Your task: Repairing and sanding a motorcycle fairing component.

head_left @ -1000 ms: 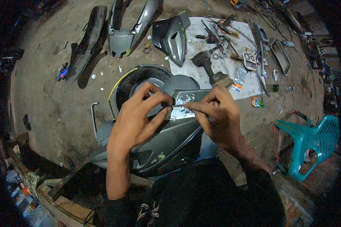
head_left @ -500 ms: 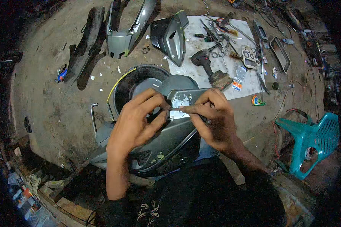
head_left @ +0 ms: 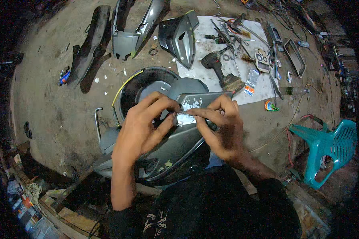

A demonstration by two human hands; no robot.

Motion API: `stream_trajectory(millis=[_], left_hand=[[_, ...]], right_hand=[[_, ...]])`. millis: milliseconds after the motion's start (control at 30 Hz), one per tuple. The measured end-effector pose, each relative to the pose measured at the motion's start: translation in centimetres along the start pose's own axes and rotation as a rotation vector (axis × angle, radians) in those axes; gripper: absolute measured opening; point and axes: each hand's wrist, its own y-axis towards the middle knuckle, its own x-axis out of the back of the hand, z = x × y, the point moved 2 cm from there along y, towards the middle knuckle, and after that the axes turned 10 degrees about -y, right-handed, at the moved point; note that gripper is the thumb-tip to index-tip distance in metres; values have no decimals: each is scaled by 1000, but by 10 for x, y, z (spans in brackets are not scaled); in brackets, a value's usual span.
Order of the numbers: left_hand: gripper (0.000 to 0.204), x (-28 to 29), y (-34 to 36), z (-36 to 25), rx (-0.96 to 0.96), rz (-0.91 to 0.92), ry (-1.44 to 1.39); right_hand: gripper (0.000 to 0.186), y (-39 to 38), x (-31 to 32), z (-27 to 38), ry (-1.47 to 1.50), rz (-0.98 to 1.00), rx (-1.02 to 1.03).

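Note:
A dark grey scooter body panel (head_left: 175,139) lies across my lap, in front of a black tub. On its upper part is a patch of torn white residue (head_left: 192,104), like the remains of a sticker. Over this patch my left hand (head_left: 135,129) and my right hand (head_left: 225,129) meet fingertip to fingertip. Both are closed in a pinch, thumbs below the forefingers. Something small and thin spans the gap between the fingertips; its kind is too small to tell. The fingers partly cover the residue.
The black tub (head_left: 125,91) has a yellow strip along its rim. More panels (head_left: 180,42) lie beyond it. A cordless power tool (head_left: 216,67) and several hand tools lie on a white sheet (head_left: 189,73). An L-shaped wrench (head_left: 97,121) is at left, a teal plastic chair (head_left: 307,135) at right.
My right hand has shifted slightly left and its fingertips have come a little closer to the left ones. The left hand stays nearly in place; the panel has not visibly moved.

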Motion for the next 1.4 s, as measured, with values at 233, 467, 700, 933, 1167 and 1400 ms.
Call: stream_trajectory(millis=[233, 467, 700, 933, 1167, 1400], left_hand=[[17, 1, 0, 3, 2, 8, -20], [15, 1, 2, 6, 38, 51, -23], [15, 1, -2, 6, 35, 50, -30], [16, -1, 1, 9, 141, 80, -30], [17, -2, 0, 6, 154, 101, -16], [18, -3, 0, 8, 120, 130, 16]], right_hand=[[33, 1, -3, -7, 95, 34, 31], [30, 6, -2, -9, 83, 94, 43], [31, 8, -1, -10, 138, 161, 46], [33, 7, 1, -14, 119, 240, 73], [34, 7, -1, -19, 178, 274, 88], [32, 9, 1, -20, 170, 320, 107]])
